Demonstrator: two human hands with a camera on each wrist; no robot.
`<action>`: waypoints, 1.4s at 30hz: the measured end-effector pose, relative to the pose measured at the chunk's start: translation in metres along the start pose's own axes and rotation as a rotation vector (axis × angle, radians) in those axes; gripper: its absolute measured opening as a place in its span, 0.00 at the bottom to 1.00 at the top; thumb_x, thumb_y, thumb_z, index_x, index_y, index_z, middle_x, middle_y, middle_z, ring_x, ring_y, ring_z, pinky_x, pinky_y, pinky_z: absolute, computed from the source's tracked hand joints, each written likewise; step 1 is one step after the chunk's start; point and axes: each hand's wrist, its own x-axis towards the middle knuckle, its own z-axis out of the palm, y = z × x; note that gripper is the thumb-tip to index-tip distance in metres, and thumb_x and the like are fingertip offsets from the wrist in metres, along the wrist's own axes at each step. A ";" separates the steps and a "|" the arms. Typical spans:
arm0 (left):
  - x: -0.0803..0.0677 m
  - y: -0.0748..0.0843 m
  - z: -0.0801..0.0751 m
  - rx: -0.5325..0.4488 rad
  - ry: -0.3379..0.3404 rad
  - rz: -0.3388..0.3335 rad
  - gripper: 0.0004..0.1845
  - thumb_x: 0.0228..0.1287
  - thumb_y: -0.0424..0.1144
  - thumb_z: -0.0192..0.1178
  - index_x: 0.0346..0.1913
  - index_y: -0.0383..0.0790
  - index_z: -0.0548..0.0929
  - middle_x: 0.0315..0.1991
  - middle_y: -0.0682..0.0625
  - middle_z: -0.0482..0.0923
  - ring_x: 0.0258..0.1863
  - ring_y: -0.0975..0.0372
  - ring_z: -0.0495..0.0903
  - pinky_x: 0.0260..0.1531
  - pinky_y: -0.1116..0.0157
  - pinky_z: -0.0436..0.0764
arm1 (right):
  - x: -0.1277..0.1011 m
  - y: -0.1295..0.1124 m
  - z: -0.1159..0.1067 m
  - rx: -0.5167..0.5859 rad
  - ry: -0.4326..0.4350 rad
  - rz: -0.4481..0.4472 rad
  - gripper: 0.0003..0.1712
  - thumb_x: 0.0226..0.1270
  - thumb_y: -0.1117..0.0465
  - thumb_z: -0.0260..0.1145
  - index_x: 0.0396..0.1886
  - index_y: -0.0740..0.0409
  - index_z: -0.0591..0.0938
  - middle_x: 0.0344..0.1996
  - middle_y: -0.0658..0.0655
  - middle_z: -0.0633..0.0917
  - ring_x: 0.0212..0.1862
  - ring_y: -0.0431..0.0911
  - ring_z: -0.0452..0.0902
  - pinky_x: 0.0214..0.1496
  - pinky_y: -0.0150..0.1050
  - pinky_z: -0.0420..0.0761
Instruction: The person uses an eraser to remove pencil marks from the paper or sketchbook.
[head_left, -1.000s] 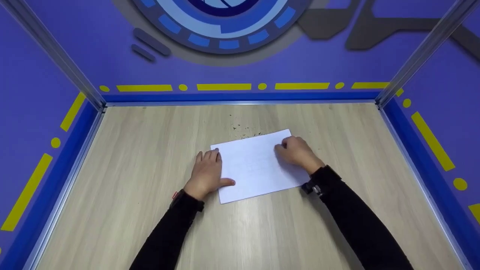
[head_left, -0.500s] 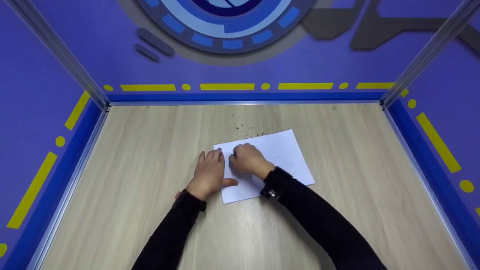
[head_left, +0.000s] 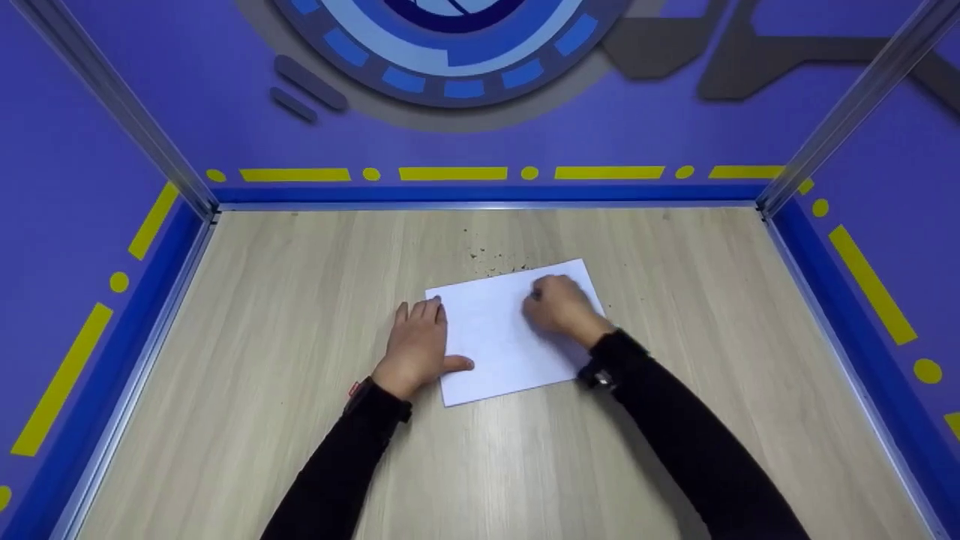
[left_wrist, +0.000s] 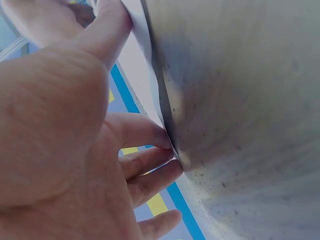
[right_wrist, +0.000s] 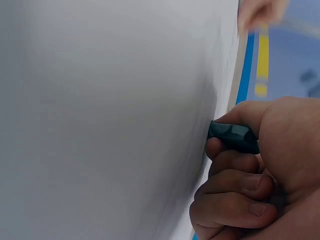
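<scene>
A white sheet of paper (head_left: 487,337) lies slightly turned on the wooden table. My left hand (head_left: 416,349) presses its left edge, the thumb reaching over the sheet and the fingers spread along the border. In the left wrist view the paper's edge (left_wrist: 151,72) bows up a little between thumb and fingers. My right hand (head_left: 564,306) is over the sheet's upper right part, fingers curled. Seen from the right wrist, thumb and forefinger pinch a small dark green eraser (right_wrist: 232,136) against the paper; the palm hides its rear end.
Dark crumbs (head_left: 493,259) are scattered on the table (head_left: 337,262) just beyond the paper's far edge. Blue panels with yellow marks, such as the back wall (head_left: 480,142), enclose the table behind and on both sides, with metal rails (head_left: 480,205) along the border.
My right hand swept left across the paper close to the left hand, then came back right with the eraser. My left hand and the sheet stay in place.
</scene>
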 end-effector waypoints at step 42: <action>0.000 -0.002 0.002 -0.011 0.043 0.036 0.64 0.60 0.73 0.74 0.81 0.23 0.68 0.83 0.33 0.66 0.84 0.41 0.65 0.86 0.36 0.57 | 0.002 -0.095 0.056 -0.138 -0.146 -0.176 0.17 0.78 0.53 0.64 0.25 0.53 0.81 0.27 0.54 0.82 0.36 0.51 0.78 0.42 0.47 0.80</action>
